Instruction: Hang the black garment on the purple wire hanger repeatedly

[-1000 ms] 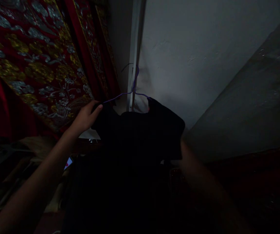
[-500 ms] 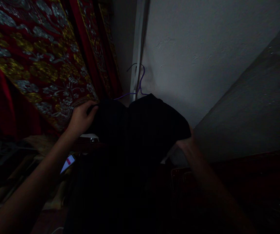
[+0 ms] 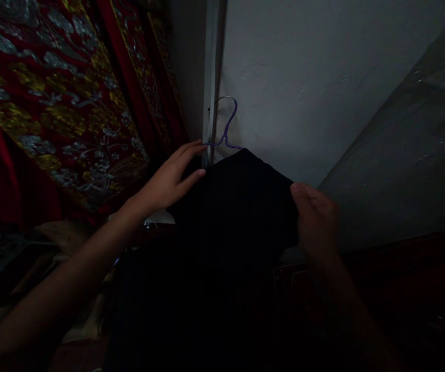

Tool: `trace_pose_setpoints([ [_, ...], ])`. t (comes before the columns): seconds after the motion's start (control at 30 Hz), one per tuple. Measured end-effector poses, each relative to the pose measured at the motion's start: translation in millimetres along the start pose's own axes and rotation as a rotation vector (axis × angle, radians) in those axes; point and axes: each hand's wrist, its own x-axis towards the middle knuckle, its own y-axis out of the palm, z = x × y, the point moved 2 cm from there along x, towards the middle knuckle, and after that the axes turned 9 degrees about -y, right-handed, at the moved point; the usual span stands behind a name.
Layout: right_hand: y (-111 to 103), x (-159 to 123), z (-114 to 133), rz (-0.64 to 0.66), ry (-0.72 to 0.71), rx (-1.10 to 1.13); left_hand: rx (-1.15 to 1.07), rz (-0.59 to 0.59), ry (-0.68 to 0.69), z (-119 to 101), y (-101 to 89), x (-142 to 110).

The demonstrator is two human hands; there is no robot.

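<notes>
A black shirt (image 3: 241, 212) hangs from a purple wire hanger (image 3: 226, 135), whose hook points up in front of the wall. My left hand (image 3: 170, 178) lies over the shirt's left shoulder by the neck opening, fingers stretched out and thumb apart. Its fingertips reach the left arm of the hanger. At the opposite shoulder, my right hand (image 3: 317, 217) pinches the cloth between thumb and fingers. The lower part of the shirt fades into darkness, so its folds and hem cannot be made out.
Red cloth (image 3: 63, 103) with gold and silver sequin patterns drapes at the left. A narrow pale vertical strip (image 3: 211, 67) runs beside the white wall (image 3: 303, 77). Clear plastic sheeting (image 3: 419, 139) covers the right side. Dim clutter (image 3: 60, 232) lies lower left.
My left hand has moved right from the shirt's sleeve side to the neck and opened. My right hand has come up from under the other sleeve to pinch the shoulder. The hanger's hook has turned.
</notes>
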Motion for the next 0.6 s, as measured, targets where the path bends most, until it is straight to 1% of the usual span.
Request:
trace_pose_setpoints([
  [0.07, 3.8, 1.4, -2.9, -0.043, 0.019, 0.062, -0.044, -0.107, -0.019, -6.6, 0.9, -5.5],
  [0.13, 2.3, 0.8, -3.4, -0.136, 0.035, 0.104, -0.115, -0.214, -0.096, -9.9, -0.7, -13.4],
  [0.2, -2.7, -7.8, 1.8, -0.219, 0.021, 0.095, -0.232, -0.248, -0.198, -12.8, -2.9, -21.2],
  [0.23, -4.8, -15.4, 7.0, -0.204, -0.005, 0.071, -0.319, -0.233, -0.242, -15.0, -3.7, -24.5],
  [0.27, -5.3, -24.6, 13.7, -0.12, -0.043, 0.04, -0.425, -0.2, -0.285, -17.8, -4.2, -27.5],
  [0.3, -3.6, -34.8, 21.1, 0.037, -0.09, 0.013, -0.543, -0.151, -0.331, -20.8, -4.5, -30.5],
  [0.33, 0.3, -45.7, 28.5, 0.255, -0.143, 0.001, -0.662, -0.086, -0.383, -24.1, -4.4, -33.9],
  [0.4, 11.9, -67.6, 39.7, 0.776, -0.241, 0.04, -0.861, 0.075, -0.524, -29.5, -4.2, -43.5],
  [0.43, 17.7, -76.2, 41.9, 1.001, -0.274, 0.081, -0.923, 0.15, -0.609, -31.1, -4.9, -50.1],
  [0.47, 22.8, -81.2, 41.0, 1.157, -0.287, 0.122, -0.96, 0.213, -0.688, -32.1, -6.9, -57.7],
  [0.5, 27.3, -81.9, 36.8, 1.221, -0.283, 0.144, -0.975, 0.263, -0.756, -32.3, -10.2, -65.8],
  [0.53, 31.5, -78.3, 29.5, 1.199, -0.26, 0.136, -0.972, 0.306, -0.805, -32.2, -15.1, -73.8],
  [0.57, 35.1, -71.1, 19.9, 1.099, -0.234, 0.099, -0.945, 0.352, -0.831, -31.9, -21.3, -81.3],
  [0.6, 37.9, -61.7, 9.1, 0.953, -0.224, 0.042, -0.892, 0.412, -0.832, -31.8, -28.3, -87.7],
])
